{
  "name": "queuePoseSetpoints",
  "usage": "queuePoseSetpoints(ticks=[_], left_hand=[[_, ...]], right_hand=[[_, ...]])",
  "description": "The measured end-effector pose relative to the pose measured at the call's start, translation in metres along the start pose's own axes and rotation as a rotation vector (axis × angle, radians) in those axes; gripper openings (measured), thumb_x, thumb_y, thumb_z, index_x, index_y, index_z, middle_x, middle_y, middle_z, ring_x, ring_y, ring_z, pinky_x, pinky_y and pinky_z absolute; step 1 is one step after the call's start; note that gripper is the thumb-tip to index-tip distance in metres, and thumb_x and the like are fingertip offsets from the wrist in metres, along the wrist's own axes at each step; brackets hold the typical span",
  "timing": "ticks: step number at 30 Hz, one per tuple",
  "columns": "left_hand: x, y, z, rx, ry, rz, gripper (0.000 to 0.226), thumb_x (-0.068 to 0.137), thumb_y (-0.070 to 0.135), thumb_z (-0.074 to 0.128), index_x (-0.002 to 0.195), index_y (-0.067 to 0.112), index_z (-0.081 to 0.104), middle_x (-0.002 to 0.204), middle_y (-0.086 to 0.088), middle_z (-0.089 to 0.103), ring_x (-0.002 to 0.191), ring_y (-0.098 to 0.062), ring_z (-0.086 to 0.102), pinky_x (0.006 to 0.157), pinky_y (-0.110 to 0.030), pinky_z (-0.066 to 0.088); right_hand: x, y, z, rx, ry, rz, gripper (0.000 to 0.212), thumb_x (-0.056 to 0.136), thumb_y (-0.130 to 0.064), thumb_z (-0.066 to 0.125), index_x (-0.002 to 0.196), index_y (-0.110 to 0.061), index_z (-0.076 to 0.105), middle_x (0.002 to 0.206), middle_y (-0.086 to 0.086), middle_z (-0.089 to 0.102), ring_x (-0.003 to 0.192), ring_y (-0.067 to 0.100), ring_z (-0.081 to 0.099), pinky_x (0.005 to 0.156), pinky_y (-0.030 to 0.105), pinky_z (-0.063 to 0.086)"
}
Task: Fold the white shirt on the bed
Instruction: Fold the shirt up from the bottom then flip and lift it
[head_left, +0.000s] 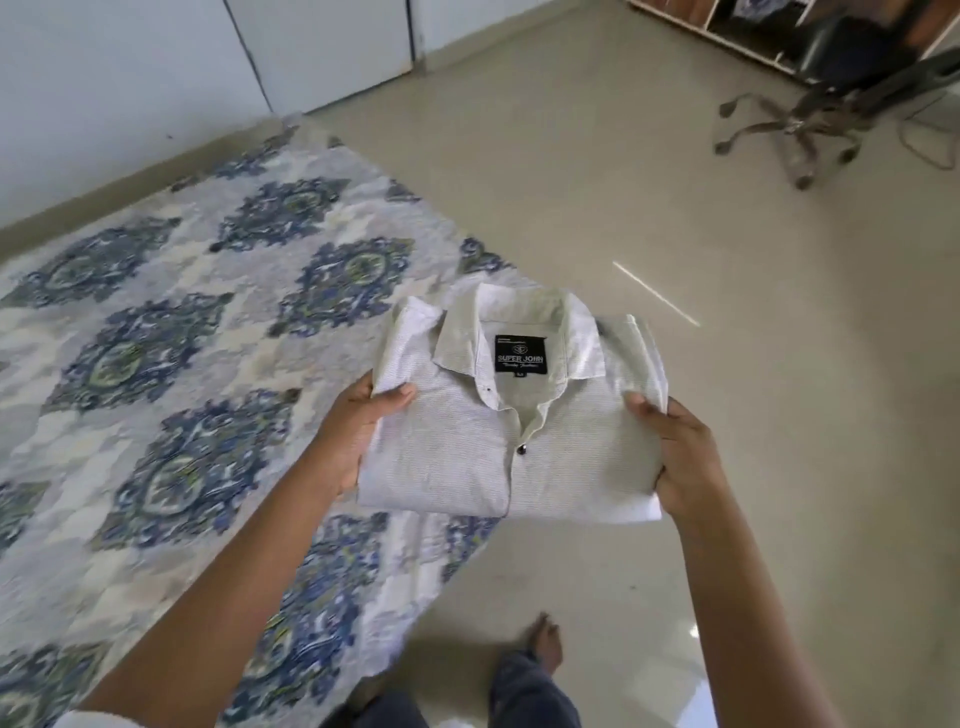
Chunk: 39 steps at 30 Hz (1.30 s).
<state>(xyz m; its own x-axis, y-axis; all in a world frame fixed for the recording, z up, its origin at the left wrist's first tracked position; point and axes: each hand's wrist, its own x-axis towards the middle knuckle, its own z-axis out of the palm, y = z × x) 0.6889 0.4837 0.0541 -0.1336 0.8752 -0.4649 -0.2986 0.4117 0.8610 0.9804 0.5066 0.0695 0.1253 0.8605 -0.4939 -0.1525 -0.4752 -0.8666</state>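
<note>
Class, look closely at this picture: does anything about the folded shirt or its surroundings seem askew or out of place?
Mostly tidy. The folded white shirt is held level between the left hand and right hand, off the patterned bed cover. Only its collar spreads slightly unevenly.

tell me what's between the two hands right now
The folded white shirt spans the whole gap in the head view: the left hand grips its left edge, the right hand its right edge.

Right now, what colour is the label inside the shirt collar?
Black with white lettering, on the label in the head view.
</note>
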Motion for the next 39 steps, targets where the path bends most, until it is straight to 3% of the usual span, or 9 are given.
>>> queuePoseSetpoints(ticks=[9,13,15,18,22,27,29,32,39], left_hand=[[0.083,0.030,0.173,0.045,-0.092,-0.016,0.022,0.083,0.013,0.062,0.105,0.009,0.065,0.086,-0.006,0.072,0.079,-0.024,0.068,0.070,-0.032,0.054],[0.138,0.045,0.220,0.027,-0.111,-0.026,0.020,0.086,0.015,0.060,0.105,0.011,0.066,0.085,-0.005,0.073,0.081,-0.025,0.068,0.072,-0.033,0.053],[0.170,0.059,0.243,0.019,-0.127,-0.027,0.018,0.086,0.016,0.060,0.102,0.011,0.067,0.086,-0.005,0.073,0.079,-0.023,0.069,0.066,-0.030,0.054],[0.215,0.083,0.278,0.018,-0.137,-0.030,0.016,0.087,0.015,0.059,0.100,0.010,0.067,0.079,-0.004,0.073,0.071,-0.020,0.070,0.057,-0.025,0.054],[0.274,0.118,0.325,0.021,-0.168,-0.004,0.020,0.087,0.015,0.058,0.105,0.012,0.065,0.086,-0.005,0.072,0.076,-0.022,0.069,0.059,-0.028,0.055],[0.339,0.143,0.378,0.043,-0.174,0.018,0.033,0.077,0.024,0.068,0.108,0.013,0.065,0.092,-0.007,0.072,0.084,-0.025,0.069,0.068,-0.033,0.054],[0.362,0.149,0.400,0.049,-0.162,0.022,0.036,0.074,0.026,0.069,0.108,0.013,0.066,0.092,-0.006,0.072,0.086,-0.026,0.068,0.071,-0.035,0.053],[0.396,0.155,0.433,0.025,-0.088,0.047,0.014,0.087,0.019,0.061,0.100,0.016,0.066,0.078,0.000,0.073,0.071,-0.019,0.071,0.059,-0.029,0.055],[0.446,0.175,0.464,-0.040,0.086,0.069,0.027,0.090,0.021,0.056,0.115,0.012,0.062,0.084,-0.003,0.074,0.074,-0.021,0.071,0.057,-0.029,0.055]], right_hand=[[0.092,-0.089,-0.123,0.074,0.062,-0.009,0.015,0.084,-0.020,0.065,0.096,-0.012,0.070,0.092,0.008,0.071,0.085,0.027,0.066,0.078,0.039,0.051],[0.151,-0.127,-0.145,0.080,0.070,-0.016,0.017,0.084,-0.019,0.065,0.097,-0.011,0.070,0.092,0.009,0.072,0.083,0.026,0.067,0.076,0.037,0.053],[0.184,-0.148,-0.151,0.096,0.085,-0.024,0.013,0.083,-0.019,0.066,0.093,-0.012,0.070,0.087,0.006,0.072,0.079,0.024,0.067,0.070,0.032,0.053],[0.231,-0.181,-0.159,0.110,0.104,-0.014,0.017,0.082,-0.020,0.067,0.096,-0.011,0.069,0.092,0.007,0.072,0.084,0.026,0.067,0.076,0.034,0.053],[0.292,-0.223,-0.169,0.124,0.121,-0.004,0.025,0.081,-0.022,0.069,0.102,-0.009,0.069,0.103,0.010,0.072,0.095,0.028,0.066,0.085,0.038,0.052],[0.366,-0.271,-0.188,0.146,0.077,-0.036,0.025,0.084,-0.019,0.065,0.105,-0.008,0.068,0.099,0.009,0.072,0.084,0.021,0.069,0.074,0.032,0.053],[0.398,-0.291,-0.198,0.137,0.049,-0.047,0.023,0.085,-0.019,0.064,0.105,-0.009,0.068,0.096,0.006,0.073,0.080,0.017,0.070,0.069,0.029,0.053],[0.446,-0.325,-0.208,0.102,-0.003,-0.056,0.021,0.085,-0.019,0.065,0.103,-0.010,0.069,0.095,0.004,0.073,0.084,0.018,0.069,0.069,0.027,0.052],[0.550,-0.388,-0.194,0.009,-0.121,-0.008,0.020,0.082,-0.019,0.068,0.100,-0.011,0.069,0.095,0.003,0.072,0.087,0.019,0.067,0.075,0.030,0.052]])
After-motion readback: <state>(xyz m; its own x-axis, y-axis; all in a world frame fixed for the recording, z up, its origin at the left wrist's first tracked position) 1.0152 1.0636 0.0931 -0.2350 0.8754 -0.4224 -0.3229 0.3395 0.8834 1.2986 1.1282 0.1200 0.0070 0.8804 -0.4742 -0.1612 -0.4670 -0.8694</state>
